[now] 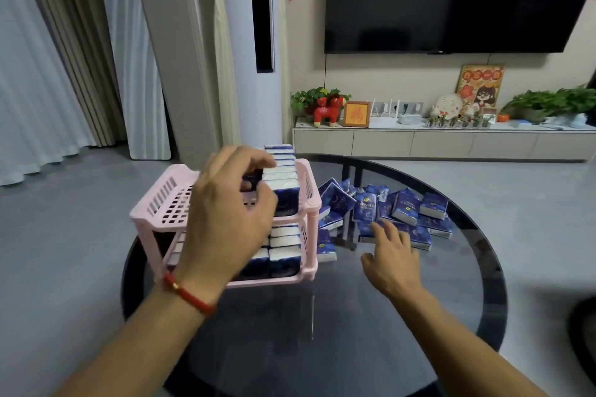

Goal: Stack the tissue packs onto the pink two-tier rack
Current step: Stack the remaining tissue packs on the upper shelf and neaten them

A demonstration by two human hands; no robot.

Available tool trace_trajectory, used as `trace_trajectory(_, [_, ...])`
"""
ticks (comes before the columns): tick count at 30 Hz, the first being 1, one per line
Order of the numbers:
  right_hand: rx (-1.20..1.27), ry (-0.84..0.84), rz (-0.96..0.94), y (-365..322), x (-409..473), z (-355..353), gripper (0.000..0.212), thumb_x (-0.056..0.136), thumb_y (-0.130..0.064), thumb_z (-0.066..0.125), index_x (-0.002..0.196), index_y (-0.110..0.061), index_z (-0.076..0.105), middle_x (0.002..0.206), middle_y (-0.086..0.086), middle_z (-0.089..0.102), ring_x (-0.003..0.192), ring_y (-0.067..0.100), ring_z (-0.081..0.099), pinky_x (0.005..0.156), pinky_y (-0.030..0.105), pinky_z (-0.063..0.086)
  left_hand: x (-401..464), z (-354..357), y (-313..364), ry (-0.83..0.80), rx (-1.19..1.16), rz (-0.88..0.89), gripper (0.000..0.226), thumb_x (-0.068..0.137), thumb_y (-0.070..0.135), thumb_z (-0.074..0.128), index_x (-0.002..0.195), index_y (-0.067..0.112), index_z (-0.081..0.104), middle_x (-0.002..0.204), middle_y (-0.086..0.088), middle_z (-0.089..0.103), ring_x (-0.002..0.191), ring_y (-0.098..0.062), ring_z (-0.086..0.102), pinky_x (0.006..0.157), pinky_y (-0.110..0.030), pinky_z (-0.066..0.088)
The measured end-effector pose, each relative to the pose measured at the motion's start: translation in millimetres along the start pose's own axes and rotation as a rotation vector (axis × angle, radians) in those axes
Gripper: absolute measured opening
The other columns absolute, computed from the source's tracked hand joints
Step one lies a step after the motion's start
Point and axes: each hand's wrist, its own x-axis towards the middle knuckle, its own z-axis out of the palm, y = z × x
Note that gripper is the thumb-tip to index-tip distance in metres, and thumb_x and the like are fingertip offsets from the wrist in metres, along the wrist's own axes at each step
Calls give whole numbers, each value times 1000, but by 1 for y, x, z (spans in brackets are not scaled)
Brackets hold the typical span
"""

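Bare forearms and hands, seen from a head-worn camera.
Left hand (225, 219) and right hand (392, 259) uncovered, no sleeves visible along either forearm. Left wrist encircled by a thin red cord bracelet (190, 295) carrying one small gold-coloured bead. Right wrist unadorned; fingers of both hands without rings.

surface: round dark glass-topped table (419, 316) | left part: pink slatted plastic two-tier rack (161, 203) stands directly on the glass | right of rack: loose heap of dark blue wrapped tissue packs (403, 209) lies on the glass, nearest packs touching the rack's right side
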Motion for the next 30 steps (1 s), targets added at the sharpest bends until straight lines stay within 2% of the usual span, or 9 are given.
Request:
trace_trajectory(3, [-157,-17,-83,13,6,6,62,101,-42,47,158,-30,25,167,-6,22,152,23,17,114,49,28,-41,37,27,-261,-128,13,20,82,10,62,97,21,68,101,11,62,96,-8,57,85,-15,45])
trace_trajectory(6, [-301,129,-200,16,0,2,42,99,-31,50,141,-27,49,143,-4,52,136,22,39,103,43,29,-74,79,27,-599,-169,-127,27,80,14,61,102,29,67,105,14,60,99,-4,53,89,-19,44])
trace_trajectory(10, [-378,151,-249,25,-14,-8,27,96,-16,57,122,-20,61,110,3,57,102,27,54,88,41,36,-94,117,17,-838,-217,-479,29,88,18,66,115,24,68,110,8,66,96,-5,62,90,-22,54])
trace_trajectory(15, [63,151,-295,31,-50,-39,17,97,-29,66,102,-15,76,90,1,61,81,18,57,72,35,51,-99,157,13,-791,-476,-918,62,89,52,63,138,15,55,116,0,69,98,-19,72,93,-38,60])
trace_trajectory(18, [308,-7,-372,27,-74,-57,16,93,-36,69,105,-28,77,89,-8,66,78,7,61,70,28,53,-95,166,19,-668,-844,-1157,35,101,31,61,126,7,60,116,-13,73,96,-25,74,82,-40,63])
trace_trajectory(21, [379,3,-300,32,-69,-52,18,94,-30,64,103,-25,79,94,-12,72,81,1,62,67,17,47,-94,160,20,-598,-907,-1225,17,104,12,54,121,12,60,115,-14,73,97,-27,75,75,-43,65])
trace_trajectory(23, [313,136,-164,45,-45,-42,27,96,-27,61,119,-20,73,116,-3,71,98,3,61,83,19,50,-94,158,18,-591,-902,-1236,19,105,11,54,123,12,58,115,-12,73,93,-24,75,70,-41,65])
trace_trajectory(26, [-85,73,-4,63,-11,-27,55,102,-39,52,153,-25,38,158,4,38,143,26,35,111,48,38,-96,154,16,-621,-867,-1213,23,102,11,58,125,11,56,119,-12,70,96,-26,75,74,-43,65])
trace_trajectory(30, [-188,82,-30,67,2,-17,54,102,-37,53,151,-22,37,155,3,41,141,28,32,108,46,37,-99,146,6,-646,-835,-1151,29,98,7,65,125,12,57,123,-12,68,98,-26,75,79,-48,64])
